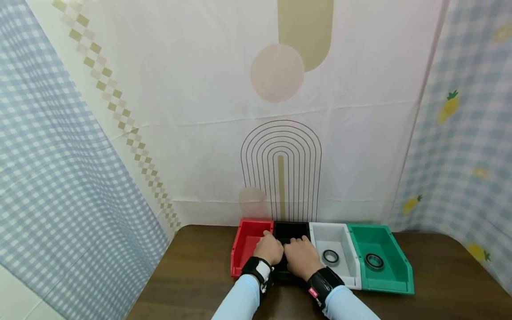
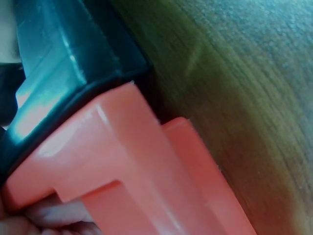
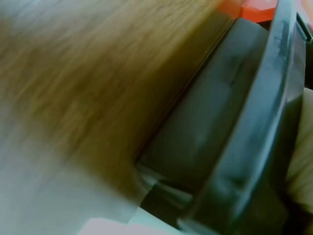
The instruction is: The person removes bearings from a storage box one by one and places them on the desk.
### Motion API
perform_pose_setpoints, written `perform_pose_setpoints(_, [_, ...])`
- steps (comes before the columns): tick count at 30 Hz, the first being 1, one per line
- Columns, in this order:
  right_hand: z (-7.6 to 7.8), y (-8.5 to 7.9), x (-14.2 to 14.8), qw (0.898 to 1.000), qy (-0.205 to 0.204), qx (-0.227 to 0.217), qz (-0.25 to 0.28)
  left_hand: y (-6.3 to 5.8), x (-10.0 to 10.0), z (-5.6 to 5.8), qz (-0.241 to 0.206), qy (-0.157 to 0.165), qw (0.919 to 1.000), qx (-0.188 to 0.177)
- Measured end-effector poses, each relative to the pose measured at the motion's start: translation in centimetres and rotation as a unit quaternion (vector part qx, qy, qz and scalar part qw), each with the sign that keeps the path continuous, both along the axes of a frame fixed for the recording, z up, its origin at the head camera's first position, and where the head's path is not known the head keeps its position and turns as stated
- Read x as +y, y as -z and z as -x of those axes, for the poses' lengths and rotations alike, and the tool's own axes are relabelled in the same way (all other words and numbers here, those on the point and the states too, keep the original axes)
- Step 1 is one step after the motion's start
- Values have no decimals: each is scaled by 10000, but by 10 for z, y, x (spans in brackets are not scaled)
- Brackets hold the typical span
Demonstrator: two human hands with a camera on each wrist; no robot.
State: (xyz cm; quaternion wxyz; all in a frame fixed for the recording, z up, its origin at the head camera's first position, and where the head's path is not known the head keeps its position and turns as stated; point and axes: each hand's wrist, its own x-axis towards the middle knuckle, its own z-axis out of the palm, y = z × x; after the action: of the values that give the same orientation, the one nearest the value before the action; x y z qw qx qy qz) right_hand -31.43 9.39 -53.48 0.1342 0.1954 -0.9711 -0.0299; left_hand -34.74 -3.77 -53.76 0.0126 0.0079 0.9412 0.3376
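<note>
Both of my hands are together over the black bin, fingers bent downward and largely hidden. My left hand lies across the border between the red bin and the black one. In the left wrist view its bent fingers show beside the red wall. The right hand is over the black bin's right side, close to the white bin. Only a strip of it appears at the edge of the right wrist view, behind the black front wall. I cannot tell what the fingertips hold.
One ring-shaped bearing lies in the white bin, another bearing in the green bin. The bins stand side by side on a brown wooden table. Behind it hangs a patterned white cloth, with checked cloths at both sides.
</note>
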Motion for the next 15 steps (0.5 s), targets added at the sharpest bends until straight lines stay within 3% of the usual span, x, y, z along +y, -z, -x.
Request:
perform_pose_setpoints(7, [-2,3,3,9986,-228,246,408,5,-1,1,-83,-55,9999,59])
perform_pose_setpoints(15, [-17,-5,7,9944,-452,157,943,5,-1,1,-103,-62,9999,89])
